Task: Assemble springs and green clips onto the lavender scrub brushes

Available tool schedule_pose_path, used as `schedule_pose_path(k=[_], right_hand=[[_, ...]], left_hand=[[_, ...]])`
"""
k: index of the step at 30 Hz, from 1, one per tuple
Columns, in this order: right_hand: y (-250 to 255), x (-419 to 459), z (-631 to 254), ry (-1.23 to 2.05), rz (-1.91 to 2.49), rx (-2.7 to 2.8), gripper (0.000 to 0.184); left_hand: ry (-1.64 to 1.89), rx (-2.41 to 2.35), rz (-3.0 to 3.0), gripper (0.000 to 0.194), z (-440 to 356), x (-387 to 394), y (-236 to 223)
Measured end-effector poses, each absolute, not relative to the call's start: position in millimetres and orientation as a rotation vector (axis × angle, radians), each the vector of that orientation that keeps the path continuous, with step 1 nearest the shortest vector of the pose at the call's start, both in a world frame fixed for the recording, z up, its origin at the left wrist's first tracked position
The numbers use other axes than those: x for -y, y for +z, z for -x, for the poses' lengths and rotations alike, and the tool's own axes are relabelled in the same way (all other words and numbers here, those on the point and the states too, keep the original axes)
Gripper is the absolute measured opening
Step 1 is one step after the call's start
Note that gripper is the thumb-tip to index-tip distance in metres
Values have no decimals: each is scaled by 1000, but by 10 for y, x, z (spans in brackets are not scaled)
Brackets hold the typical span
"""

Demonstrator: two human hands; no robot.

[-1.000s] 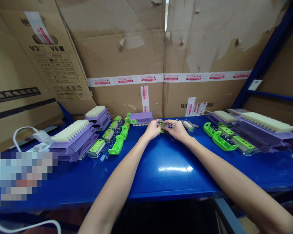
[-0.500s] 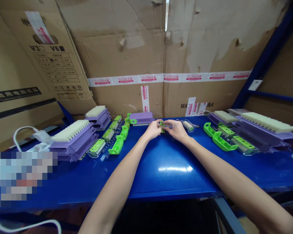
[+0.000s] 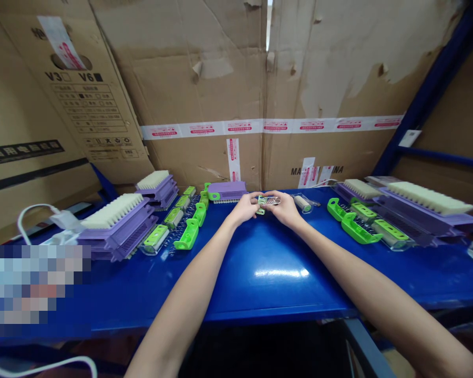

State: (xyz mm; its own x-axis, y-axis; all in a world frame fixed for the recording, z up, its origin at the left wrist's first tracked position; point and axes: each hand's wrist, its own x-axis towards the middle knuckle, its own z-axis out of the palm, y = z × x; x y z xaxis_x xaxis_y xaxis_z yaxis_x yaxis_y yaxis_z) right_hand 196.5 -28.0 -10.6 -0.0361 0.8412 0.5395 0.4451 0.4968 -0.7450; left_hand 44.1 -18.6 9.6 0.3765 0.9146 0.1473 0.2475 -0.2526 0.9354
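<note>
My left hand [image 3: 245,208] and my right hand [image 3: 286,209] meet above the back middle of the blue table. Between them is a small green plastic part [image 3: 261,206], which the fingers of my left hand close on. A metal coil spring [image 3: 271,200] lies sideways at the thumb and fingers of my right hand, its left end against the green part. My fingers hide much of both pieces. Just behind my left hand lies a purple brush block [image 3: 227,190] with bristles facing down. A clear case with a white insert [image 3: 302,203] rests right of my right hand.
Stacked purple brush blocks [image 3: 116,231] stand left, beside green-topped clear cases [image 3: 156,239], loose springs and green handles [image 3: 187,235]. More purple blocks [image 3: 413,215] and green handles [image 3: 358,229] sit right. White cables [image 3: 35,207] run at far left. Cardboard [image 3: 205,94] walls the back.
The spring has moved left and looks shorter, its end now against the green part. Both hands stay almost in place, and the view has shifted slightly.
</note>
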Motion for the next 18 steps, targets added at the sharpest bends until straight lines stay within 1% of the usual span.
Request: schedule_pose_path(k=[4,8,15,18], right_hand=[[-111,272,-1981,535,1120,1683,35],[-107,278,-2015,538,1148,1684,31],[-124,265,-2041,627,1129,1720,32],[-144,248,-2028,670,1121,1711,34]], left_hand=[[843,-993,-1672,58,-407,195,104],[784,-989,-1692,64,-422,201,89],[807,-1041,-1680,64,-455,207,62],[816,-1039,-1638,61,-439,205,57]])
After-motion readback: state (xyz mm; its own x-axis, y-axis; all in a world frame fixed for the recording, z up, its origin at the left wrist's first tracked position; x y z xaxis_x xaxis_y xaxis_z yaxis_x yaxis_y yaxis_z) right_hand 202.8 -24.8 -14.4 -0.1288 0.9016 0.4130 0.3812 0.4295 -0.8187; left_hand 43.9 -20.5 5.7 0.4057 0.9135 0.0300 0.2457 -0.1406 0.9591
